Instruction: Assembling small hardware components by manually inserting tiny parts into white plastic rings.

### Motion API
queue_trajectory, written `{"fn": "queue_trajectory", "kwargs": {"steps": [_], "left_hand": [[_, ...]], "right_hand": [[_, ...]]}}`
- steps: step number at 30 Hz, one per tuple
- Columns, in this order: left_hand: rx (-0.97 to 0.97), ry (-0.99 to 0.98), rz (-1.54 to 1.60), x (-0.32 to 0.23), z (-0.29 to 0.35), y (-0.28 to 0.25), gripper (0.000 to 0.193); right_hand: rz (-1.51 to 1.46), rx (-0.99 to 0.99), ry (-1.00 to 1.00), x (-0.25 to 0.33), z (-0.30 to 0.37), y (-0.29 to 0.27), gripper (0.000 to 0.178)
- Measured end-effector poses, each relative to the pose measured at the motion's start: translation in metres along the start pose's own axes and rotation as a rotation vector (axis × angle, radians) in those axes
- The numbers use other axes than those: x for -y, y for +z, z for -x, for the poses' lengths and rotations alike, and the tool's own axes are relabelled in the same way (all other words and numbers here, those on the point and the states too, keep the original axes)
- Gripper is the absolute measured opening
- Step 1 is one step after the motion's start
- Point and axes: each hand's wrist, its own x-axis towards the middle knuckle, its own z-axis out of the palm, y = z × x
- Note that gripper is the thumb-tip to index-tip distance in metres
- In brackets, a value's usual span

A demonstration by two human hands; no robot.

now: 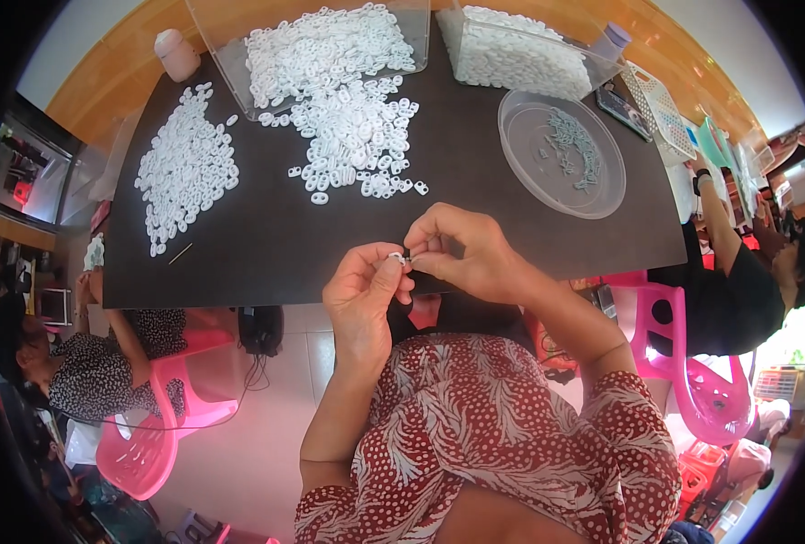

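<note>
Over the table's near edge, my left hand [363, 290] pinches a small white oval plastic piece [397, 258] between thumb and fingers. Close against it, my right hand [470, 252] is closed in a pinch at the piece's right side. Whatever its fingertips hold is too small to make out. Beyond my hands lies a loose pile of white two-holed oval pieces [353, 136], spilling from a clear bin [428, 36]. To the right, a round clear tray [520, 172] holds many tiny grey-green parts [567, 136].
Another heap of white pieces [185, 172] lies at the left, near a thin stick [180, 254]. A second clear bin [457, 54], a phone [624, 111] and a white basket [661, 113] stand far right. People sit at both sides on pink chairs [171, 417].
</note>
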Motion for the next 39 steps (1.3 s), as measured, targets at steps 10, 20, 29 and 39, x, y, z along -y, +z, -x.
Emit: {"fn": "queue_trajectory", "kwargs": {"steps": [10,20,29,39], "left_hand": [[-0.033,0.082,-0.070,0.000,0.007,-0.002,0.011],[-0.039,0.164,-0.211,0.006,0.010,-0.007,0.012],[-0.072,0.273,-0.318,0.019,0.010,-0.011,0.011],[-0.107,0.095,-0.073,0.016,0.006,-0.013,0.011]], "right_hand": [[0.024,0.036,0.021,0.004,-0.002,0.007,0.014],[0.030,0.021,0.021,0.006,-0.002,0.013,0.015],[-0.121,0.032,0.185,0.007,0.000,0.020,0.015],[-0.129,-0.090,0.065,-0.013,-0.003,0.033,0.009]]}}
